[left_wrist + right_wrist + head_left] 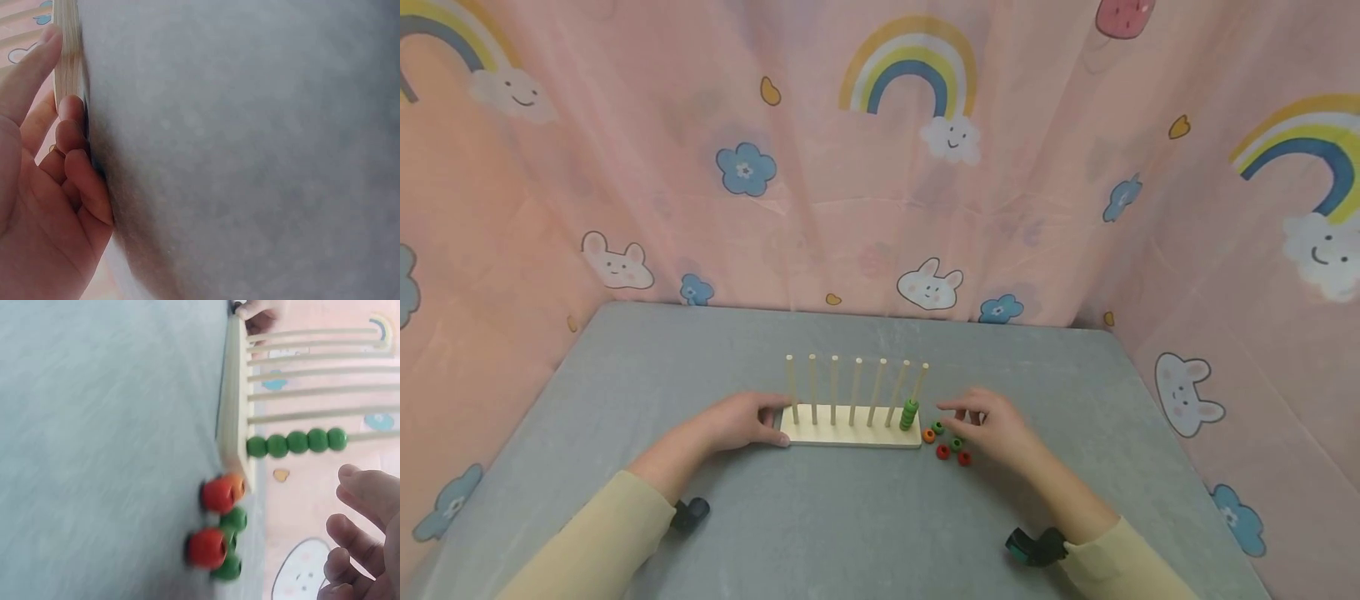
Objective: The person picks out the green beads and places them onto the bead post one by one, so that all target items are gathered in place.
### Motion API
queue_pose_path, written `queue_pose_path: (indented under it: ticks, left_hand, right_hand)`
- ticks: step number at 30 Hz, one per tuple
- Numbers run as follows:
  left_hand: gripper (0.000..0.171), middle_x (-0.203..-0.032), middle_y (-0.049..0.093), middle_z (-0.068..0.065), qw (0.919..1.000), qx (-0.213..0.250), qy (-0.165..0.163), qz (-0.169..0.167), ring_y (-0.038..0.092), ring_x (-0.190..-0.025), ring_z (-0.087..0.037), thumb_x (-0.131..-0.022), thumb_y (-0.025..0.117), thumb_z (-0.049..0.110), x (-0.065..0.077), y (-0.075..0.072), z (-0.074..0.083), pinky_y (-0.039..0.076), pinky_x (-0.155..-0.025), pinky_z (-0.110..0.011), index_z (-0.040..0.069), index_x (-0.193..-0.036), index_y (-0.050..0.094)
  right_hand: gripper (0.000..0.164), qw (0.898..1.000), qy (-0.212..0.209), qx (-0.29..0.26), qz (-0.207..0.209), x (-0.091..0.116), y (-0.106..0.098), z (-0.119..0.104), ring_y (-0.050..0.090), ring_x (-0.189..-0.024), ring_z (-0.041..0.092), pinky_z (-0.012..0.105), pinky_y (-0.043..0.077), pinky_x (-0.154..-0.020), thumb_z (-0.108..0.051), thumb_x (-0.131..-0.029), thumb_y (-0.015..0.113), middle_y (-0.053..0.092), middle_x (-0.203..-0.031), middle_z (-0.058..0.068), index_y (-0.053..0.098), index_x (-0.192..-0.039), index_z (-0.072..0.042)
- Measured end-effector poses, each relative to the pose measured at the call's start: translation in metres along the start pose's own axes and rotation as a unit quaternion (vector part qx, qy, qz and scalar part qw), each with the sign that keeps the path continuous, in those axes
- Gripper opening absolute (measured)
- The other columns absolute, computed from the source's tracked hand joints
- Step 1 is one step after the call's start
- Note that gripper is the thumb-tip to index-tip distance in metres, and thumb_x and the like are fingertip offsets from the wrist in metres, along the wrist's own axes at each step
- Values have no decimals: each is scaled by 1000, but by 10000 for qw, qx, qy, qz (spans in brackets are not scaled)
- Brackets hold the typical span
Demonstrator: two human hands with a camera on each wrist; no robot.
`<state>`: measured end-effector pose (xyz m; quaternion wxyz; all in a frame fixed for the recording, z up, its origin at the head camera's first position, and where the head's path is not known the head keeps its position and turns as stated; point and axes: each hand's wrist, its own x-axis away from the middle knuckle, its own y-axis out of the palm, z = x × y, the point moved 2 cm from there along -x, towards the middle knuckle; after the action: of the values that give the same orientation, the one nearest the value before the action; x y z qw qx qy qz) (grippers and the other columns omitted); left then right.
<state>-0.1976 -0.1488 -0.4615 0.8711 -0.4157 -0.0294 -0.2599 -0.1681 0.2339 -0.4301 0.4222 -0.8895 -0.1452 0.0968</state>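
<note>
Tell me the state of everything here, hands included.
Wooden base: flat on the table
Six left pegs: standing, bare
Rightmost peg: standing, upper part bare
Five green beads: stacked on that peg
Red beads: loose on the table
Orange bead: loose
Other green beads: loose
Left hand: gripping the base's left end
Right hand: holding nothing, near the loose beads

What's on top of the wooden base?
On the wooden base stand seven pegs; five green beads sit on the rightmost peg, the others bare. The beads cover that peg's lower part; the left hand partly hides the base's left end.
</note>
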Motion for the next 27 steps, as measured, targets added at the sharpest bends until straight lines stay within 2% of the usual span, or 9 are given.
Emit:
queue_pose_path:
  ticks: [11, 20, 27]
  left_hand:
    - [68, -74, 52, 0, 9999, 19, -112, -12, 46, -68, -15, -79, 84, 35, 1, 1, 0, 35, -62, -33, 10, -137, 60]
    - [66, -73, 52, 1, 10000, 17, -79, 2, 46, -66, -14, -79, 84, 34, 0, 1, -1, 35, -62, -32, 10, -137, 60]
    - [67, -72, 52, 2, 9999, -1, -141, -24, 46, -66, -14, -79, 84, 35, -1, 0, -1, 35, -62, -32, 11, -137, 60]
  right_hand:
    - [23, 9976, 545, 423, -52, 19, -12, 24, 51, -76, 15, 28, 44, -63, -19, -89, 76, 60, -85, -7, 77, -111, -16]
    - [25, 9936, 602, 855, -435, 16, -11, 29, 50, -75, 13, 30, 44, -64, -19, -89, 76, 58, -83, -8, 76, -114, -17]
    - [26, 9856, 880, 1174, -836, 8, -5, 29, 51, -76, 13, 32, 44, -67, -22, -87, 77, 58, -83, -8, 76, -113, -19]
